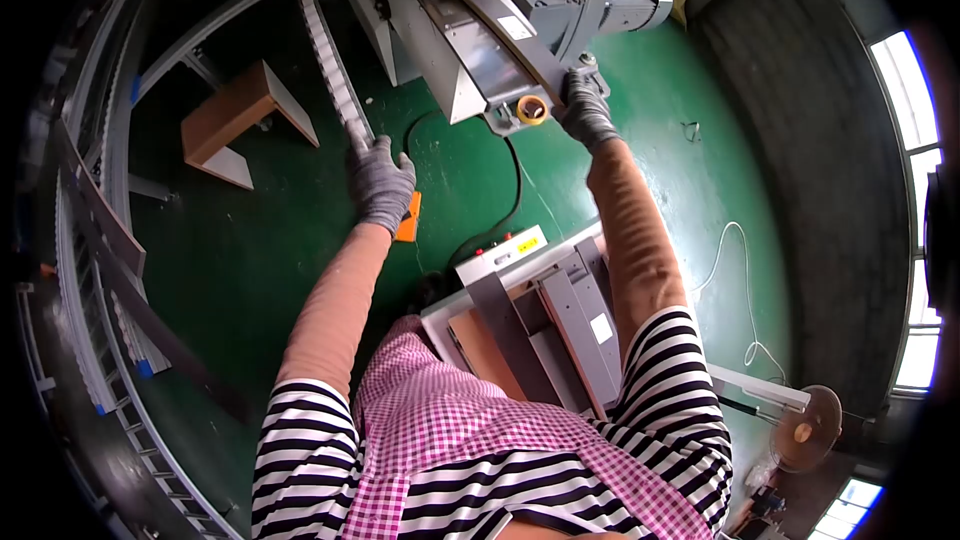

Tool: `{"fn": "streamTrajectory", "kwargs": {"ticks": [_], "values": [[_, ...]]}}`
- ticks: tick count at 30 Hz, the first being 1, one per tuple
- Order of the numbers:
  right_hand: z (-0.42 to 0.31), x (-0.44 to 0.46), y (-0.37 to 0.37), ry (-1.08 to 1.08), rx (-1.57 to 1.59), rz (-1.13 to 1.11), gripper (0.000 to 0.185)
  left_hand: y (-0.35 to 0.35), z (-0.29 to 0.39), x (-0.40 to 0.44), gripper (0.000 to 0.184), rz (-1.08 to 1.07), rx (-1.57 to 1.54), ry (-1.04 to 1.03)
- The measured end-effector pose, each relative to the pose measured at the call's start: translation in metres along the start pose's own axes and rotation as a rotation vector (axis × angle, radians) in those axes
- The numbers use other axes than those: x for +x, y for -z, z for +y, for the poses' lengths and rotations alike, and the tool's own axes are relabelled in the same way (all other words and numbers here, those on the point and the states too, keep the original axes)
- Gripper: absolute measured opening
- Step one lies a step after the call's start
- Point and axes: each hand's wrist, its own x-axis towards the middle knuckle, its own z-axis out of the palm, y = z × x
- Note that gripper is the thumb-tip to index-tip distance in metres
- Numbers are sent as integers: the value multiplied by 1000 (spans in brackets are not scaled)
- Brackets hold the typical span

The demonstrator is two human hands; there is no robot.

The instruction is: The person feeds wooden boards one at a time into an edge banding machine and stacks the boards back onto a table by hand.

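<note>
I am looking down along both my arms, their sleeves (300, 440) striped black and white, over a pink checked apron (430, 380). My right hand (588, 110), in a grey knitted glove, is reaching up to a machine (430, 50), and its fingers are pinching the near end of a long dark board (541, 62). That board is lying aslant along the machine's right edge, a white label (514, 27) showing on its face. At the machine's near corner, just beside the board's end, a roll of amber tape (532, 110) is resting. A grey motor (640, 0) is sitting beyond.

My left hand (380, 183), gloved the same way, is resting at the near end of a narrow roller rail (330, 60); the thumb is standing out to the side (I cannot tell whether the other fingers are gripping the rail or only touching it). An orange object (408, 217) is showing just beside that wrist, over the green floor (540, 180).

Closer to my body, a low stand (445, 306) is carrying grey and brown panels (580, 325), with a white control box (500, 255) sitting at its far edge. On the floor to my left, an angled brown piece (225, 125) is standing, well apart from my hand.
</note>
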Motion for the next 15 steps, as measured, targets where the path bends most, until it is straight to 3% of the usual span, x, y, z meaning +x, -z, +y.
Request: {"fn": "streamTrajectory", "kwargs": {"ticks": [2,3,5,7,15], "values": [[23,-32,15,-88,210,-60,77,-9,-5,2,36,41,-26,-23],[66,-50,-8,-114,393,31,75,-14,-7,0,36,95,-48,-58],[87,-113,28,-258,457,-170,75,-13,-8,3,36,-19,-73,2],[118,-184,49,-432,509,-181,79,-12,-8,3,37,12,-81,-41],[231,-438,58,-740,334,-123,95,-21,-18,9,40,-8,-37,-93]]}}
